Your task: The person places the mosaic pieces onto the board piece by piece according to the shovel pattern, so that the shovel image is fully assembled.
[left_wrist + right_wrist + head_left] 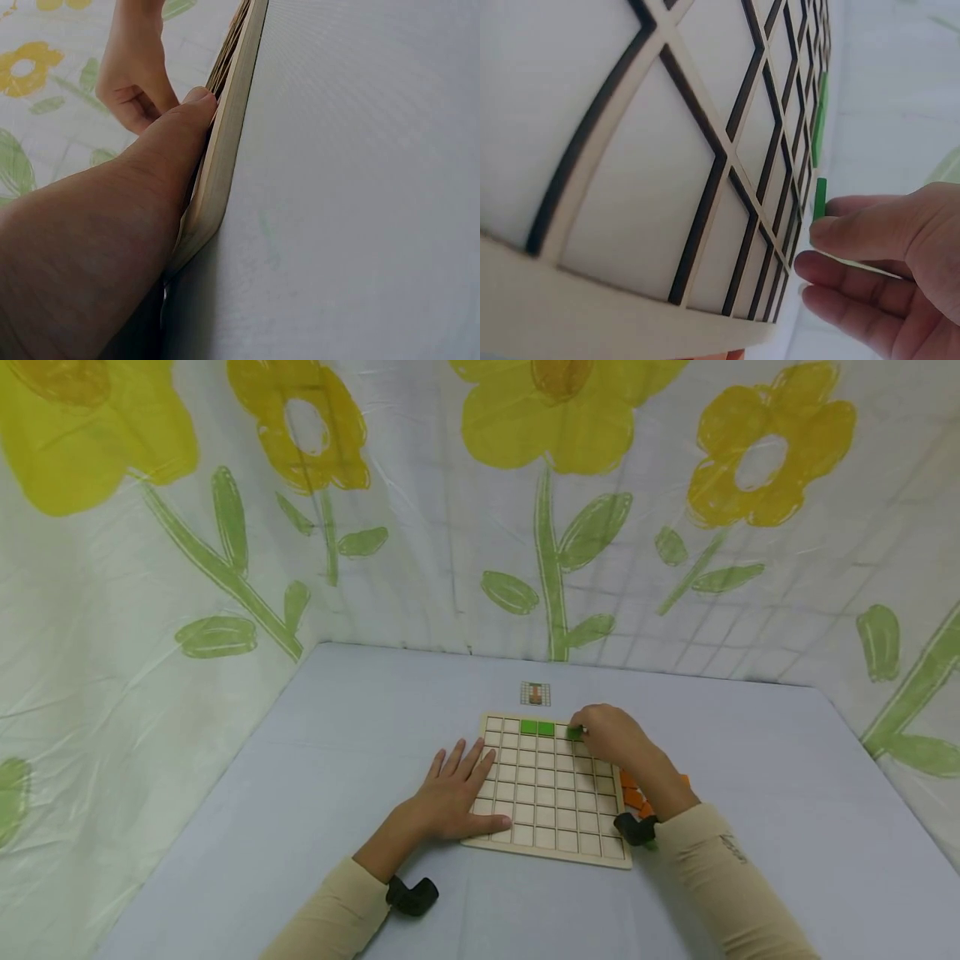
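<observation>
A wooden grid board (546, 858) lies on the table, and two green square tiles (528, 727) sit side by side in its far row. My left hand (453, 793) rests spread on the board's left edge, its thumb across the near left squares. Over the far right part of the board, my right hand (611, 732) pinches another green tile (820, 199) between thumb and fingers. In the right wrist view that tile is just off the grid's surface, and the seated green tiles (820, 124) appear beyond it.
Several orange tiles (632, 797) lie right of the board, partly under the right forearm. A small card with a grid picture (536, 694) lies beyond the board's far edge. A curtain with painted flowers (555, 560) hangs behind the pale table (360, 727).
</observation>
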The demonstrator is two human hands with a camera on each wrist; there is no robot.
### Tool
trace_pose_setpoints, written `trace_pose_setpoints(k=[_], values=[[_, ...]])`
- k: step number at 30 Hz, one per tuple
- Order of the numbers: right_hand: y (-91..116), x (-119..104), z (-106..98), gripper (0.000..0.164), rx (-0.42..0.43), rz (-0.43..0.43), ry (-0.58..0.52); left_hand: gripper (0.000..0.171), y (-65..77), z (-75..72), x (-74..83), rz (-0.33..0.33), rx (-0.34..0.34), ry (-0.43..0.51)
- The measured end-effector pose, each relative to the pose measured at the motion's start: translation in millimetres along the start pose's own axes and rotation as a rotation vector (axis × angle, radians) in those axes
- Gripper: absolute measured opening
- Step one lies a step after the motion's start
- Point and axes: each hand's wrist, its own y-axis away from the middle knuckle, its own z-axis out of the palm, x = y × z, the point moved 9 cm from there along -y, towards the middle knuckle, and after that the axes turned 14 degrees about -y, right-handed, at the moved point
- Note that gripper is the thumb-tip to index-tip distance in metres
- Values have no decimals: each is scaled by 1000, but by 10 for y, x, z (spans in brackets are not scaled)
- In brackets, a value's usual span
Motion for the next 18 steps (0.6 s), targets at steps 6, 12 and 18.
trace_pose_setpoints(k=[6, 12, 18], values=[[-30, -31, 42, 26, -8, -14, 13, 106, -21, 33, -11, -2, -2, -3], [-58, -61, 57, 24, 0, -41, 24, 107, -24, 34, -17, -9, -5, -5], [-84, -90, 78, 25, 1, -59, 37, 107, -15, 30, -16, -12, -10, -2]])
